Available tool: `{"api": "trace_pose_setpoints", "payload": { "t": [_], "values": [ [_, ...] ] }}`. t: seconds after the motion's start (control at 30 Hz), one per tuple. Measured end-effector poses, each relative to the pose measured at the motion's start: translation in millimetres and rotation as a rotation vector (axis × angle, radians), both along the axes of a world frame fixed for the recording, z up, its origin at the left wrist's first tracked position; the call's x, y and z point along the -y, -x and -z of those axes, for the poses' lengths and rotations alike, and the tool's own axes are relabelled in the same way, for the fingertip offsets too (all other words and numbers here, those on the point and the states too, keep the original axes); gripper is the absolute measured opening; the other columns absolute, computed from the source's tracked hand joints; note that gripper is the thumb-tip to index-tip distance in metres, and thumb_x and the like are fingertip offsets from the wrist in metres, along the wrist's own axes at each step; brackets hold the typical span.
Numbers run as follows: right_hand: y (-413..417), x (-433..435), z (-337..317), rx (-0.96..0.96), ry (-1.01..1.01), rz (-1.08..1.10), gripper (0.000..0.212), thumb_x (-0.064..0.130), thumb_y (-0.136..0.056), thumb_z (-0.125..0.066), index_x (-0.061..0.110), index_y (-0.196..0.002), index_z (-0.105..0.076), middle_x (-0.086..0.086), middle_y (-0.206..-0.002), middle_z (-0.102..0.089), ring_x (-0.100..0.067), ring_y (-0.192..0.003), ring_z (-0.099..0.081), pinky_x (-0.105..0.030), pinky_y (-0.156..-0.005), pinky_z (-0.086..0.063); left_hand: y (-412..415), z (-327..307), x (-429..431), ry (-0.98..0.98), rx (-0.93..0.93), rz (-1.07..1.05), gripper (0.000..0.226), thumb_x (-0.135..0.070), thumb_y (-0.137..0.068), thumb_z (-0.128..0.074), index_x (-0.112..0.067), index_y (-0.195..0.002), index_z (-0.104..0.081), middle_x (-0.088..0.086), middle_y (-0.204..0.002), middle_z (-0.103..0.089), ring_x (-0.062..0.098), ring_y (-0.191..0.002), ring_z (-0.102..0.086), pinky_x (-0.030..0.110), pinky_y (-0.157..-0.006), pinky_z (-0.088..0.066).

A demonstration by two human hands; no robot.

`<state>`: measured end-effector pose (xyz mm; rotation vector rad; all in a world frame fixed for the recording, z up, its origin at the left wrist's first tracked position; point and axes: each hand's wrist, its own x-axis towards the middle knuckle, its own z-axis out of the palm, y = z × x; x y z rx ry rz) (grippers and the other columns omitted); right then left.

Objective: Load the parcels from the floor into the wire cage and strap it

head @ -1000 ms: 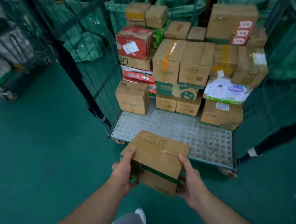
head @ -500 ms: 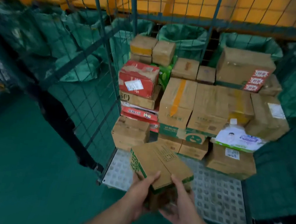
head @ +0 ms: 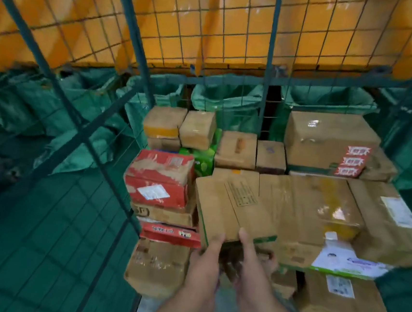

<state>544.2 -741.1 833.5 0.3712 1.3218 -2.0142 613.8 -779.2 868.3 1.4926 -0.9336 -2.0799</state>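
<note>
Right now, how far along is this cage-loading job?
Well underway. Many parcels already sit stacked in the wire cage. The left hand and right hand hold a cardboard box up against the stack. Left: placing it, then strapping; no strap is visible.

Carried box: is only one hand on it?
No, the left hand and the right hand both grip the near edge of the cardboard box, each with its thumb on the top face.

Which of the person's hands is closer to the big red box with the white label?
Left. The left hand grips the carton below and right of the red box; the right hand grips it farther right.
</note>
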Motion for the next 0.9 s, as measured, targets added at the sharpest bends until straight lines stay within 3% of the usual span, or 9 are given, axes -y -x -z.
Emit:
{"api": "trace_pose_setpoints", "payload": {
  "t": [0.13, 0.3, 0.37, 0.43, 0.5, 0.57, 0.67, 0.8, 0.9],
  "values": [
    [40.5, 66.1, 7.6, -0.048, -0.07, 0.076, 0.127, 0.066, -0.031, -0.099, 0.05, -0.139, -0.033, 0.001, -0.135, -0.062, -0.025, -0.115, -0.068, -0.055, -0.095, -0.057, 44.6, -5.7, 65.3, 0.039, -0.033, 0.008, 0.045, -0.052, -0.084, -0.078, -0.029, -0.12, -0.066, 0.004, -0.099, -0.08, 0.029, -0.094, -0.074, 0.042, -0.084, -0.057],
    [86.6, 134.0, 3.9, -0.02, -0.157, 0.126, 0.142, 0.08, -0.016, -0.089, 0.057, -0.139, -0.023, 0.002, -0.139, -0.054, -0.025, -0.12, -0.06, -0.054, -0.1, -0.054, 90.3, 2.5, 131.7, 0.011, 0.034, 0.048, 0.077, -0.077, -0.069, -0.076, -0.028, -0.126, -0.062, 0.002, -0.111, -0.077, 0.025, -0.101, -0.073, 0.041, -0.091, -0.057],
    [104.4, 158.3, 2.3, -0.035, -0.124, 0.094, 0.143, 0.078, -0.02, -0.09, 0.057, -0.143, -0.02, 0.006, -0.141, -0.05, -0.023, -0.123, -0.058, -0.053, -0.103, -0.053, 104.0, 9.0, 162.2, 0.085, 0.151, 0.035, 0.097, -0.087, -0.058, -0.073, -0.027, -0.132, -0.055, 0.003, -0.122, -0.07, 0.028, -0.112, -0.067, 0.048, -0.1, -0.054],
    [119.9, 179.0, 4.6, -0.042, -0.101, 0.101, 0.139, 0.072, -0.032, -0.092, 0.054, -0.148, -0.018, 0.007, -0.143, -0.049, -0.022, -0.125, -0.057, -0.052, -0.103, -0.053, 107.6, 15.8, 190.0, 0.31, 0.32, 0.107, 0.08, -0.077, -0.075, -0.07, -0.026, -0.134, -0.055, 0.001, -0.127, -0.064, 0.024, -0.116, -0.06, 0.043, -0.105, -0.049],
    [133.5, 199.2, 10.7, 0.008, -0.084, 0.16, 0.123, 0.058, -0.054, -0.095, 0.049, -0.15, -0.02, 0.005, -0.143, -0.049, -0.022, -0.124, -0.057, -0.045, -0.092, -0.058, 102.0, 29.0, 223.2, 0.65, 0.581, 0.28, 0.061, -0.069, -0.084, -0.066, -0.03, -0.131, -0.059, -0.001, -0.129, -0.061, 0.021, -0.116, -0.058, 0.039, -0.103, -0.049],
    [145.9, 221.8, 13.7, 0.054, -0.068, 0.215, 0.106, 0.042, -0.069, -0.093, 0.042, -0.15, -0.025, 0.004, -0.142, -0.05, -0.023, -0.122, -0.058, -0.037, -0.075, -0.059, 91.2, 36.2, 260.5, 0.914, 0.885, 0.492, 0.064, -0.074, -0.082, -0.059, -0.038, -0.135, -0.052, 0.003, -0.139, -0.051, 0.028, -0.128, -0.05, 0.047, -0.109, -0.045],
    [163.1, 255.9, 14.4, 0.075, -0.06, 0.227, 0.102, 0.036, -0.075, -0.091, 0.038, -0.152, -0.024, 0.006, -0.138, -0.05, -0.022, -0.119, -0.059, -0.034, -0.07, -0.057, 75.5, 53.7, 319.2, 0.854, 1.193, 0.799, 0.076, -0.074, -0.087, -0.049, -0.045, -0.153, -0.026, 0.013, -0.166, -0.019, 0.046, -0.151, -0.018, 0.062, -0.12, -0.018],
    [186.3, 302.4, 16.3, 0.038, -0.07, 0.181, 0.107, 0.041, -0.076, -0.089, 0.038, -0.156, -0.019, 0.008, -0.135, -0.049, -0.021, -0.115, -0.062, -0.032, -0.073, -0.061, 66.8, 69.8, 371.3, 0.692, 1.152, 0.963, 0.019, -0.053, -0.088, -0.04, -0.045, -0.105, -0.043, 0.025, -0.152, -0.04, 0.052, -0.141, -0.033, 0.066, -0.115, -0.031],
    [197.9, 331.9, 16.0, 0.045, -0.076, 0.155, 0.109, 0.044, -0.074, -0.089, 0.038, -0.156, -0.018, 0.002, -0.145, -0.048, -0.024, -0.125, -0.06, -0.045, -0.091, -0.061, 73.1, 70.4, 370.5, 0.705, 1.144, 1.076, 0.039, -0.041, -0.097, -0.046, -0.042, -0.136, -0.04, 0.022, -0.167, -0.008, 0.055, -0.15, -0.009, 0.065, -0.12, -0.022]
  ]
}}
